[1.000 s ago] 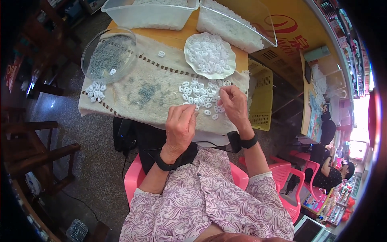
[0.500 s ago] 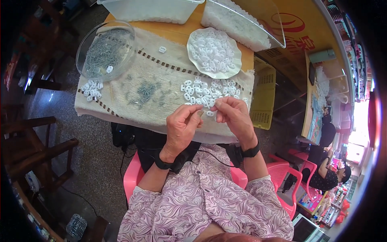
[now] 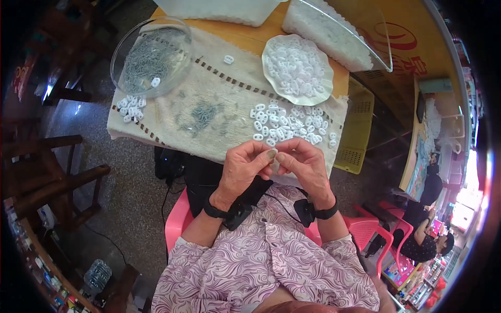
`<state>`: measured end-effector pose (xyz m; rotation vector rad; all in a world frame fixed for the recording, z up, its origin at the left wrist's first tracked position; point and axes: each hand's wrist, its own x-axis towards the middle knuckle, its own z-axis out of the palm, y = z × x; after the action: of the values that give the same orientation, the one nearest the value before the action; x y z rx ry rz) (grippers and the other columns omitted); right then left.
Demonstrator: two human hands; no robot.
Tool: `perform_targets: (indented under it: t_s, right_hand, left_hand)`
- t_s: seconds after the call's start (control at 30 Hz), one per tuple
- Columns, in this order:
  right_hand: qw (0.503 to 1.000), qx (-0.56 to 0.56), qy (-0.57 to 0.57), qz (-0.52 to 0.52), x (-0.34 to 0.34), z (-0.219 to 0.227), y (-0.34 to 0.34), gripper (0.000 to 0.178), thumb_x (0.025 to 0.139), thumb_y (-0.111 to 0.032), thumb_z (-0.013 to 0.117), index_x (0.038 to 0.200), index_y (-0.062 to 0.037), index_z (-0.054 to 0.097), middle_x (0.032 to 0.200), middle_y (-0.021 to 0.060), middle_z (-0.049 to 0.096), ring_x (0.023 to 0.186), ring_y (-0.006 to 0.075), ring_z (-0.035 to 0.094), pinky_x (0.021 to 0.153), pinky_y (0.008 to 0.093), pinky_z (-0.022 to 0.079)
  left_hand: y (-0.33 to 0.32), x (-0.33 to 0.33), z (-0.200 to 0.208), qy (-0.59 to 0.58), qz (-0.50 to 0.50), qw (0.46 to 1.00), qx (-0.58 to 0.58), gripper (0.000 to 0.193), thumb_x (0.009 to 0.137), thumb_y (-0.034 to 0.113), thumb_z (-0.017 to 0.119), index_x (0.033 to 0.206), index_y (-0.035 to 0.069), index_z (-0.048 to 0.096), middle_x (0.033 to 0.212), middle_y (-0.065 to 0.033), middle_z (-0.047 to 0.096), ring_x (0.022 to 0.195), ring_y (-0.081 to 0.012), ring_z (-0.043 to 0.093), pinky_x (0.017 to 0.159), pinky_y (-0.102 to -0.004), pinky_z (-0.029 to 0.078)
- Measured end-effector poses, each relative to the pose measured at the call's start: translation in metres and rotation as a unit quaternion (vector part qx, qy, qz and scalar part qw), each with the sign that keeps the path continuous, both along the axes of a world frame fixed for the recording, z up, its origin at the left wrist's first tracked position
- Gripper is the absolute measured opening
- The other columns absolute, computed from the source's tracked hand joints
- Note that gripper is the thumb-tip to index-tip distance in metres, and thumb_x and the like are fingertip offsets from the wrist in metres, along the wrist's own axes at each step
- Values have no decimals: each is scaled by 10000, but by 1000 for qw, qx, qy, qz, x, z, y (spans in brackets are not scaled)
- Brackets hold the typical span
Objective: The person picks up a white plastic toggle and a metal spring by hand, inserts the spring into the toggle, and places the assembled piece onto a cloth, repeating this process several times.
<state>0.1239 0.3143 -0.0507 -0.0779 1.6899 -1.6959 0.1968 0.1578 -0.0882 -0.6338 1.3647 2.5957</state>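
Observation:
Fingertips together at the near edge of the cloth, my left hand (image 3: 244, 166) and my right hand (image 3: 305, 166) are both closed in a pinch. A bit of white shows between them, apparently one of the small white plastic two-hole pieces; the fingers cover most of it. Just beyond my hands lies a loose spread of the same white two-hole pieces (image 3: 289, 124). Farther left is a small heap of thin grey metal pieces (image 3: 204, 115), too small to make out exactly. A separate cluster of white pieces (image 3: 131, 108) sits at the cloth's left edge.
A round clear bowl (image 3: 116, 65) holds grey metal pieces, with one white piece on top. White pieces fill a scalloped plate (image 3: 329, 91). Two plastic bins, one frosted (image 3: 224, 11), one clear (image 3: 390, 57), stand behind. A yellow crate (image 3: 360, 125) is right of the table; another person (image 3: 425, 237) sits farther right.
My right hand has drawn back from the spread of white pieces, and my hands, apart before, now meet at the fingertips. The whole view has shifted slightly.

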Motion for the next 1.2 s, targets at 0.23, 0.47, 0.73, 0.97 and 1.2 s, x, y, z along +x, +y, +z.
perform_targets:
  t_s: [0.23, 0.47, 0.73, 0.97, 1.2]
  right_hand:
    - [991, -4, 132, 26, 6, -13, -6, 126, 860, 30, 632, 985, 22, 637, 861, 40, 593, 683, 84, 613, 587, 211, 485]
    - [947, 61, 309, 72, 9, -6, -13, 209, 792, 72, 662, 989, 6, 639, 904, 81, 598, 716, 122, 620, 605, 230, 499]
    - [848, 86, 513, 99, 8, -15, -22, 209, 746, 73, 670, 932, -13, 628, 906, 129, 600, 773, 240, 623, 611, 310, 516]
    - [948, 54, 312, 36, 17, -22, -22, 86, 909, 35, 542, 994, 24, 550, 899, 115, 611, 655, 137, 654, 531, 226, 503]
    - [953, 60, 296, 12, 17, -29, -16, 64, 901, 42, 551, 964, 32, 554, 815, 93, 604, 632, 129, 660, 489, 226, 491]
  left_hand:
    - [-8, 10, -4, -15, -2, 998, 65, 159, 917, 117, 614, 988, -25, 627, 799, -64, 651, 604, -80, 603, 509, -205, 516]
    - [-11, 13, -2, -44, 50, 994, 84, 162, 924, 118, 596, 971, -35, 624, 780, -74, 650, 567, -92, 597, 474, -211, 508]
    - [-23, 16, 4, -53, 11, 997, 52, 154, 930, 119, 585, 957, -27, 629, 778, -67, 652, 557, -83, 587, 477, -210, 501]
    - [-35, 5, -7, 79, 187, 771, -603, 78, 850, 32, 644, 923, 4, 646, 788, -79, 625, 595, -146, 595, 517, -266, 473]
    - [-45, 4, -10, 62, 119, 721, -680, 105, 780, 31, 671, 876, 51, 633, 786, -101, 552, 672, -294, 595, 583, -383, 482]
